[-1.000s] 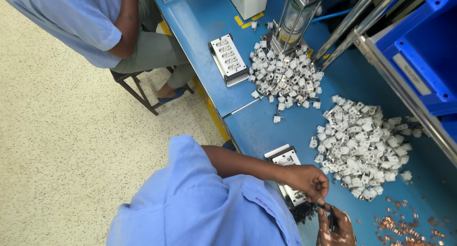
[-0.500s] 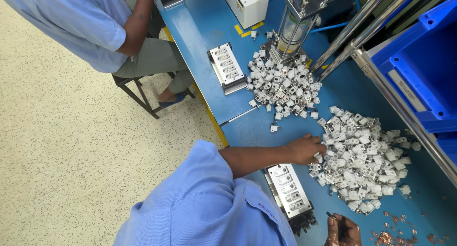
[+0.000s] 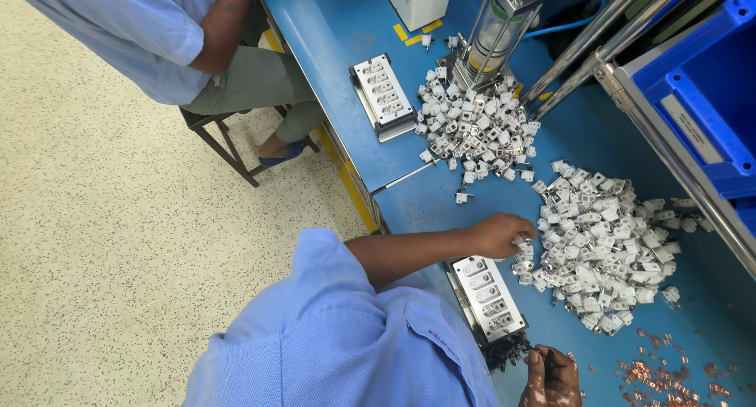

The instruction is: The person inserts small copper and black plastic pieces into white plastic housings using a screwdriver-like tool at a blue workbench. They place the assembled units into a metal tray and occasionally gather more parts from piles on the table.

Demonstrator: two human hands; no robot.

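1. White plastic parts [image 3: 606,249] are lying heaped on the blue table [image 3: 346,29], just right of the grey fixture tray [image 3: 490,297].
2. Left hand [image 3: 500,234] is reaching into the heap's left edge, fingers curling closed around a few parts.
3. Right hand [image 3: 551,378] is pinching a small dark piece at the tray's lower end, beside copper bits [image 3: 669,371].
4. Second heap [image 3: 476,131] and second tray [image 3: 382,92] are sitting farther up, near a seated co-worker [image 3: 142,37].
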